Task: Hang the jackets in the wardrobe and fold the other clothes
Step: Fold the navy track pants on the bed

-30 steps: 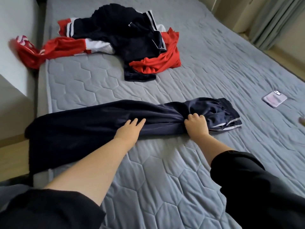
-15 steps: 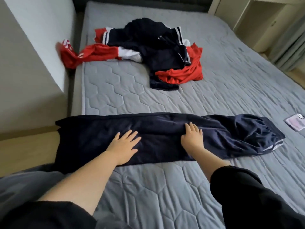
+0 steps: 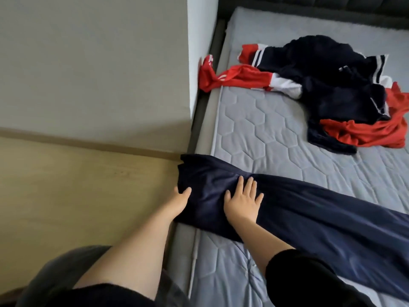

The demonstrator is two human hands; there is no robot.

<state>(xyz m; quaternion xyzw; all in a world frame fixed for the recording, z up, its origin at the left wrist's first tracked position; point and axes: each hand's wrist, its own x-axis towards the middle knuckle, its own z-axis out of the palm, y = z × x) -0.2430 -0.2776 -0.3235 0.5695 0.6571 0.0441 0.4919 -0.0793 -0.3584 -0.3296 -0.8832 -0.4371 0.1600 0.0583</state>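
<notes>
Navy trousers (image 3: 309, 209) lie stretched across the near part of the grey quilted mattress (image 3: 254, 129). Their left end overhangs the bed's edge above the wooden floor (image 3: 77, 196).

Left hand (image 3: 179, 201): grips that overhanging end, with the thumb on top of the cloth and the remaining fingers hidden beneath it.

Right hand (image 3: 242, 202): laid flat on the trousers just beside the left hand, palm down. Its fingers (image 3: 249, 185) are straight and spread, holding nothing.

A pile of navy and red clothes (image 3: 336, 91) sits further up the mattress, well apart from the trousers. One red sleeve (image 3: 234, 77) of that pile trails over the mattress edge and touches the wall (image 3: 88, 63).
</notes>
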